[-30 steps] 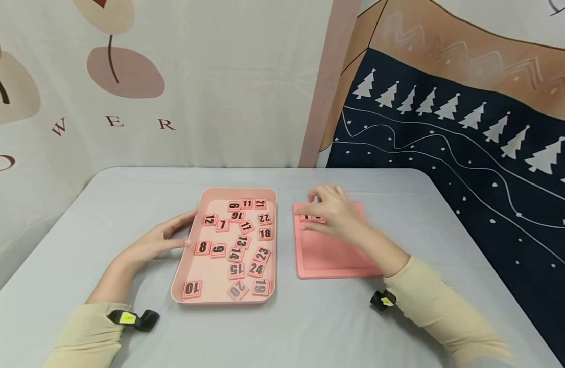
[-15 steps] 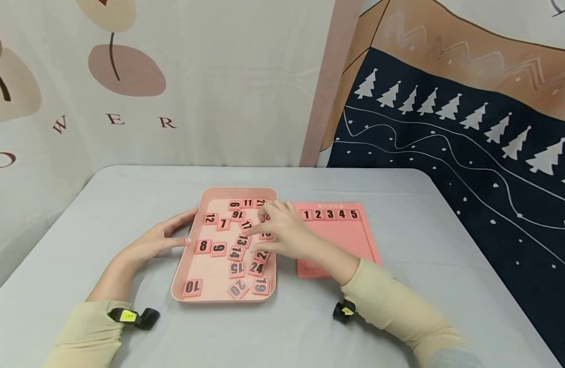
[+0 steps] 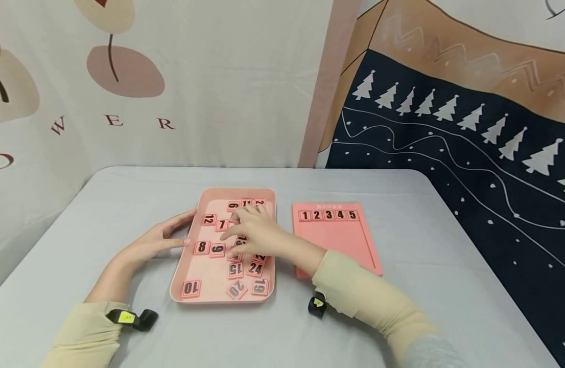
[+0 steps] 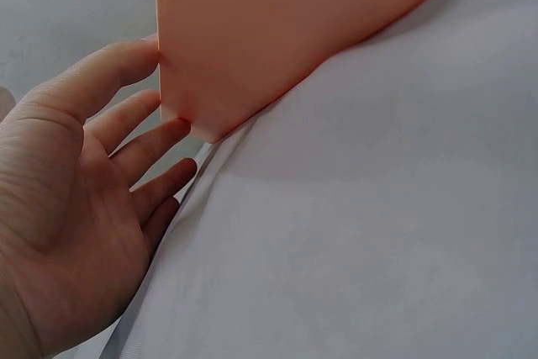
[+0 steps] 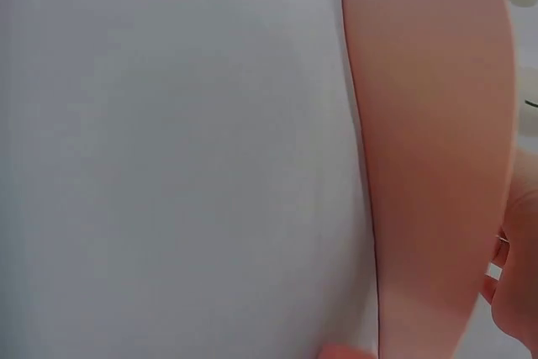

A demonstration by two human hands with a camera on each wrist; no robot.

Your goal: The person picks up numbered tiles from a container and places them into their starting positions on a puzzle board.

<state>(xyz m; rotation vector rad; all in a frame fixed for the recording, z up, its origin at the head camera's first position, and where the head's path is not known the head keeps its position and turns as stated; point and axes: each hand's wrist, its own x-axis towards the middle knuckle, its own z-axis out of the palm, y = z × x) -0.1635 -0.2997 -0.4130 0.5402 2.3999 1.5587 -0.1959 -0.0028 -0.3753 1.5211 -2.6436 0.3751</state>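
A pink tray holds several loose number tiles, among them a 7 tile, an 8 tile and a 10 tile. My left hand touches the tray's left side with thumb and fingers fairly straight; the left wrist view has the fingers against the tray wall. Over the tray's right half hovers my right hand, fingers spread and loosely bent, covering some tiles. I see nothing held in it. To the right lies a pink board with tiles 1 to 5 in its top row.
Tray and board lie apart on a pale cloth-covered table. Printed curtains hang behind the table. The right wrist view mostly takes in the tablecloth and the tray's outer wall.
My right hand has left the board's top row and moved left to the tray, further over the tiles. The board's row of 1 to 5 has come into sight. My left hand stays put.
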